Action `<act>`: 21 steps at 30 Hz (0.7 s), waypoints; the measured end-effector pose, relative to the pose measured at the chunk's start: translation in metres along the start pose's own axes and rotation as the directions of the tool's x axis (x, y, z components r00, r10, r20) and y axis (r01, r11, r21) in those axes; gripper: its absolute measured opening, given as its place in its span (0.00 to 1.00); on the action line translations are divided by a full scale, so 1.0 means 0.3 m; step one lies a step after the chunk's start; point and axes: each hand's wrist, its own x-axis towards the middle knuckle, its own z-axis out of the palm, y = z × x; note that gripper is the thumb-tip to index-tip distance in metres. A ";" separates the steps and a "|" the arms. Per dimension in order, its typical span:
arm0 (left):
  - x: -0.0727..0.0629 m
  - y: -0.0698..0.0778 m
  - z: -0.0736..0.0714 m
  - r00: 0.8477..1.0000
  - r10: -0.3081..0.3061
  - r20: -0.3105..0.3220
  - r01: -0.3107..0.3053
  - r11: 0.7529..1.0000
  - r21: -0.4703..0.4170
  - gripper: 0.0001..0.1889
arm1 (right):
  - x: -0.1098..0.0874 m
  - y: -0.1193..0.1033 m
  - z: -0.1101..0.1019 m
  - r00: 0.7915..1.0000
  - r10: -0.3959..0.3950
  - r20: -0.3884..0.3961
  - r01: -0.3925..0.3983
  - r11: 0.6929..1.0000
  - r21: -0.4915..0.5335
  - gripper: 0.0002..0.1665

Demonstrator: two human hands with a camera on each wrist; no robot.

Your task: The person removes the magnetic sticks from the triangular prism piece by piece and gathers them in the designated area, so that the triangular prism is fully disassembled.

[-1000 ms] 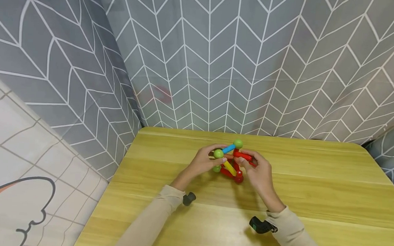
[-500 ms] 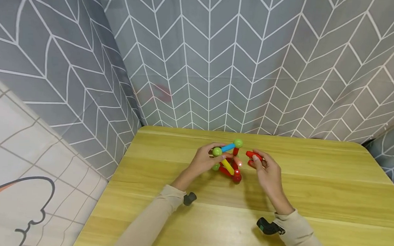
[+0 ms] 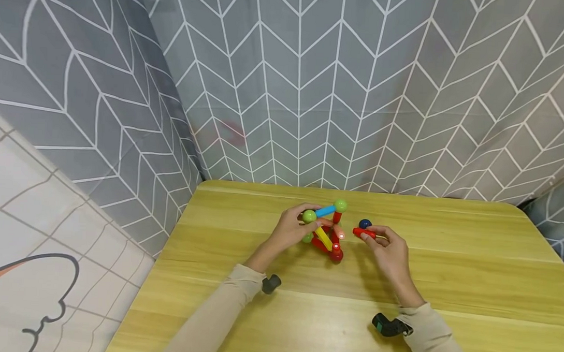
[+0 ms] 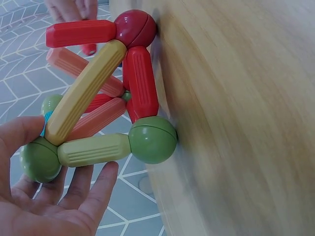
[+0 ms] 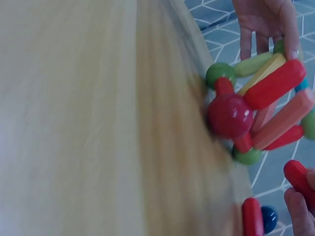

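Observation:
My left hand (image 3: pixel 291 232) grips a frame of magnetic sticks and balls (image 4: pixel 88 91) at a green ball (image 4: pixel 40 160), thumb on one side and fingers beneath. Red, yellow, salmon and blue sticks make up the frame. A red stick (image 4: pixel 81 33) juts from its dark red ball (image 4: pixel 135 27) with a free end; a salmon stick (image 5: pixel 285 118) also ends free. Right of the frame, my right hand (image 3: pixel 391 255) pinches a red stick (image 3: pixel 364 232). A dark blue ball (image 3: pixel 365 224) and another red stick (image 5: pixel 252 217) are close by; whether they join the held stick I cannot tell.
Both hands work over a wooden table (image 3: pixel 239 319). A grey patterned curtain (image 3: pixel 285 93) hangs along its far edge, with white tile-patterned cloth (image 3: pixel 75 231) at the left. Black wrist cameras sit below each hand.
My right hand has drawn away from the frame to the right with the red stick, and the blue ball has come into view. My left hand keeps its hold, the frame shifting slightly left.

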 end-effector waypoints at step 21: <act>-0.001 0.001 -0.001 1.000 -0.001 0.002 0.001 1.000 -0.002 0.20 | 0.011 0.093 0.012 0.995 -0.090 -0.041 0.083 0.984 -0.160 0.15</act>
